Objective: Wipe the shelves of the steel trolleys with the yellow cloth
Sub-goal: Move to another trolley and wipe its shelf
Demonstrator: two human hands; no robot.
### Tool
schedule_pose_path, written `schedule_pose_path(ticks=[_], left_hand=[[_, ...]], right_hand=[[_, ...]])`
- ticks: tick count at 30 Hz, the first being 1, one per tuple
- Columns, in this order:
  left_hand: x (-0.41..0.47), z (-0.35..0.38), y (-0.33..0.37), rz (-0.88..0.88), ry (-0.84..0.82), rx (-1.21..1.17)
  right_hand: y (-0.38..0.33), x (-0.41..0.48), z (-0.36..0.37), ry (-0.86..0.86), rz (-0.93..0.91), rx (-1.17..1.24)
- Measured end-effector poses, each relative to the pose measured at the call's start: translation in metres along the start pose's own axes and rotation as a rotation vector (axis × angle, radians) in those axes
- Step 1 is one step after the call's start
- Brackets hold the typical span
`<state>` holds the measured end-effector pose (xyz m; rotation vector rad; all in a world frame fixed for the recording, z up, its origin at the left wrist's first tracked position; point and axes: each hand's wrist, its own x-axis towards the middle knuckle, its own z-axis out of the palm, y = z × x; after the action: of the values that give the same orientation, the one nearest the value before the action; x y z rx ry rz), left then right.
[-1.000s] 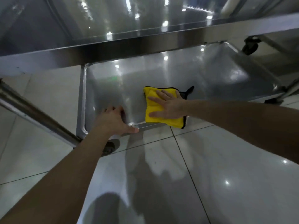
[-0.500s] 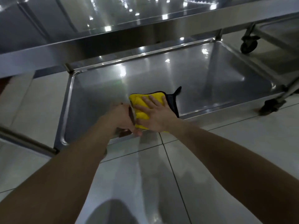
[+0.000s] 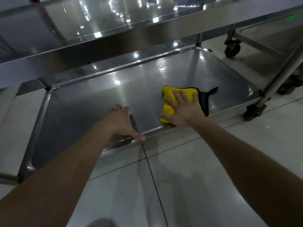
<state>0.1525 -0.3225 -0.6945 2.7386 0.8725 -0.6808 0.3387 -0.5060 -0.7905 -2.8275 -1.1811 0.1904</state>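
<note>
**Desk:** What do you have on the head camera?

**Operator:** I'm looking down at the bottom shelf (image 3: 98, 102) of a steel trolley. The right hand (image 3: 183, 110) lies flat on the yellow cloth (image 3: 168, 93), fingers straight and spread. It presses the cloth onto the right half of the shelf, close to the near rim (image 3: 154, 130). The cloth is folded, with a dark edge and a dark tab poking out on its right side.

**Desk:** And the other hand?

**Operator:** The left hand (image 3: 118, 122) holds nothing. Its thumb is stretched out with the tip on the near rim, and the fingers reach forward over the shelf, loose and apart. I cannot tell whether the fingertips touch the steel.

**Desk:** How close are the two hands?

**Operator:** Near each other but not touching, with bare steel between them.

**Desk:** Anything else around?

**Operator:** The upper shelf (image 3: 114, 45) runs across the top of the view, full of light reflections. At the right a trolley leg (image 3: 278, 77) comes down to a caster (image 3: 253, 110) on the tiled floor (image 3: 188, 177). Farther back a second caster (image 3: 231, 50) sits under another steel frame
</note>
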Motion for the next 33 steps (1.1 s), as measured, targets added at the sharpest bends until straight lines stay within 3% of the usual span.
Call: schedule_pose_path(ticks=[5,10,17,22,29,33], left_hand=[[0.033,-0.013,0.042,0.034,-0.099,0.123],[0.034,-0.013,0.036,0.023,-0.126,0.19],[0.034,-0.01,0.036,0.043,-0.116,0.212],[0.036,-0.006,0.028,0.072,-0.078,0.174],[0.036,-0.003,0.021,0.082,-0.037,0.102],[0.034,-0.003,0.017,0.075,-0.056,0.097]], right_hand=[[-0.014,-0.006,-0.001,-0.036,-0.191,0.013],[0.052,0.0,-0.017,-0.04,-0.394,0.019],[0.153,0.067,-0.034,0.004,0.057,0.025],[0.091,0.142,-0.03,0.011,0.164,0.047],[-0.085,0.146,-0.012,-0.038,-0.293,0.001],[-0.077,0.142,-0.017,-0.051,-0.384,0.052]])
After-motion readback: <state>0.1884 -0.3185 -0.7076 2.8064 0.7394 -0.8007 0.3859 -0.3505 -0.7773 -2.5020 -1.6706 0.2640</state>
